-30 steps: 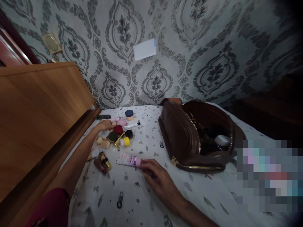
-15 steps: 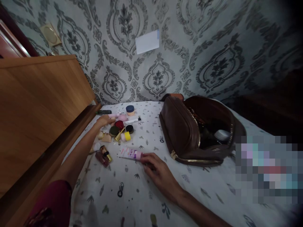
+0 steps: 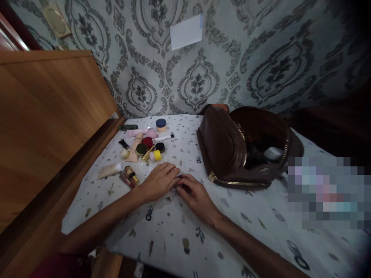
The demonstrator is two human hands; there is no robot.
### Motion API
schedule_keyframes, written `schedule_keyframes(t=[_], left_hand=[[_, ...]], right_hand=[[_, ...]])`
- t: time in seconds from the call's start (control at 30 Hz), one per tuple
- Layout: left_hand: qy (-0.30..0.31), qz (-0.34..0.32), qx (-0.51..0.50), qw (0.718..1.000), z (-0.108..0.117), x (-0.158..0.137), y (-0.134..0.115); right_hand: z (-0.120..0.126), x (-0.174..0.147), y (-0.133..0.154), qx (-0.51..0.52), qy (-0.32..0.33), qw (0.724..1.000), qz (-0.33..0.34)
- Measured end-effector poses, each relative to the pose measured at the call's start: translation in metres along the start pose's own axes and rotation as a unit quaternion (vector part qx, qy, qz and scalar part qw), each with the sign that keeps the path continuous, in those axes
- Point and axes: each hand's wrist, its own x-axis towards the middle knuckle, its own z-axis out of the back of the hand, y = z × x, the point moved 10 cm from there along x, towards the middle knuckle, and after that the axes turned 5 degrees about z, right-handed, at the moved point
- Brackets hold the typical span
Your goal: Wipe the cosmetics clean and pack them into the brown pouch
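My left hand [image 3: 162,178] lies with bent fingers over the spot of the small pink-and-white tube, which is now almost wholly hidden. Against its fingertips, my right hand [image 3: 194,195] is closed in a pinch at the tube's cap end. Left of the hands lie a brown-and-gold bottle [image 3: 132,175], a dark reddish tube [image 3: 126,180] and a beige tube with a white cap [image 3: 110,170]. Behind them is a cluster of cosmetics: a yellow-lidded jar [image 3: 156,155], a gold lipstick [image 3: 147,153], a black-lidded jar [image 3: 160,147], a red round item [image 3: 147,142] and a peach tube [image 3: 135,148].
A brown leather bag [image 3: 222,143] stands unzipped on the right, a pale item [image 3: 274,154] inside. A blue-lidded jar [image 3: 161,125] and a dark green tube [image 3: 128,127] lie near the wall. A wooden panel [image 3: 55,108] borders the left. Printed cloth [image 3: 174,239] covers the surface.
My left hand has come from the back-left cosmetics to the small tube, meeting my right hand and covering the tube. The right hand has stayed nearly in place. The view has tilted down slightly.
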Motion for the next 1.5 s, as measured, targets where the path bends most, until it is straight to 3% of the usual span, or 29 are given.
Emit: schedule_keyframes(t=[0.1, 0.37, 0.87, 1.0, 1.1, 1.27, 1.5], left_hand=[[0.010, 0.012, 0.024, 1.000, -0.013, -0.015, 0.003], [0.010, 0.039, 0.036, 0.999, -0.008, -0.026, 0.030], [-0.083, 0.150, -0.061, 0.983, -0.002, -0.024, 0.068], [-0.078, 0.130, -0.076, 0.985, 0.003, -0.025, 0.061], [-0.091, 0.100, -0.083, 0.987, 0.007, -0.029, 0.052], [-0.122, 0.075, -0.073, 0.987, -0.001, -0.033, 0.056], [-0.150, 0.082, -0.027, 0.985, 0.006, -0.030, 0.053]], right_hand=[[-0.001, 0.000, -0.004, -0.003, 0.000, 1.000, -0.008], [-0.001, -0.001, -0.005, 0.002, -0.009, 1.000, -0.012], [-0.006, 0.002, -0.001, -0.021, 0.011, 1.000, -0.020], [-0.009, 0.009, 0.002, -0.053, 0.008, 0.998, -0.021], [-0.014, 0.017, 0.011, -0.134, 0.015, 0.990, -0.029], [-0.034, 0.030, 0.010, -0.280, 0.117, 0.951, -0.052], [-0.022, 0.040, -0.001, -0.278, 0.090, 0.956, -0.035]])
